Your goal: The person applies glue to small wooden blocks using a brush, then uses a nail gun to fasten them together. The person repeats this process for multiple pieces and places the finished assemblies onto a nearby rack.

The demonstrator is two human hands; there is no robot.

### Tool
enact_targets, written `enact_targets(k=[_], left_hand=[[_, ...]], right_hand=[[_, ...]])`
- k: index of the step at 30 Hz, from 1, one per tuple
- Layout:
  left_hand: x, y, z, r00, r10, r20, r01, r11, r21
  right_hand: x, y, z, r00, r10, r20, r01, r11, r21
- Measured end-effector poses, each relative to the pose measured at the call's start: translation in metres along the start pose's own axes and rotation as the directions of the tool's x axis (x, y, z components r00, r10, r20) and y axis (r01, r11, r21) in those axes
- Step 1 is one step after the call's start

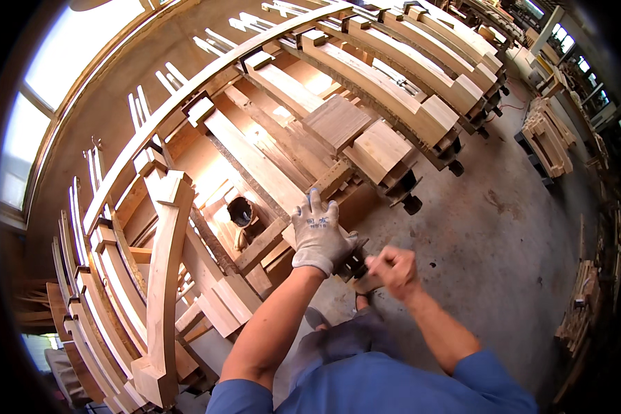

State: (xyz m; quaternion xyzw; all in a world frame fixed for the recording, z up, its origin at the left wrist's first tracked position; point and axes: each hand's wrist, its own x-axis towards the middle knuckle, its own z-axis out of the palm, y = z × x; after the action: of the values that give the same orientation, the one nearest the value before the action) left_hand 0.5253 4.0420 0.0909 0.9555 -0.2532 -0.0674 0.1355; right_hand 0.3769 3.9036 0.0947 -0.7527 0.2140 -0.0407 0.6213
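My left hand, in a grey-white work glove, lies over the near end of a long clamp bar that carries a pale wooden board. Its fingers are spread and point away from me. Just right of the glove is the dark metal end of the clamp, partly covered by the hand. Bare and slightly blurred, my right hand is closed beside that metal end. Whatever its fingers hold is hidden.
Similar clamp bars with wooden parts fan out on a large curved rack. A curved wooden piece stands at left. A square block rests on the neighbouring bar. Stacked wood sits at right on the concrete floor.
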Motion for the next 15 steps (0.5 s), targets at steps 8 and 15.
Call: enact_targets(k=[8, 15], left_hand=[[0.0, 0.007, -0.006, 1.0, 0.019, -0.012, -0.02, 0.999, -0.036], [-0.003, 0.0, -0.005, 1.0, 0.001, -0.009, -0.002, 1.0, -0.028]], right_hand=[[-0.105, 0.205, 0.145, 0.623, -0.03, 0.782, 0.574, 0.696, -0.431], [-0.072, 0.217, 0.052, 0.732, 0.651, 0.201, -0.678, 0.67, 0.302]])
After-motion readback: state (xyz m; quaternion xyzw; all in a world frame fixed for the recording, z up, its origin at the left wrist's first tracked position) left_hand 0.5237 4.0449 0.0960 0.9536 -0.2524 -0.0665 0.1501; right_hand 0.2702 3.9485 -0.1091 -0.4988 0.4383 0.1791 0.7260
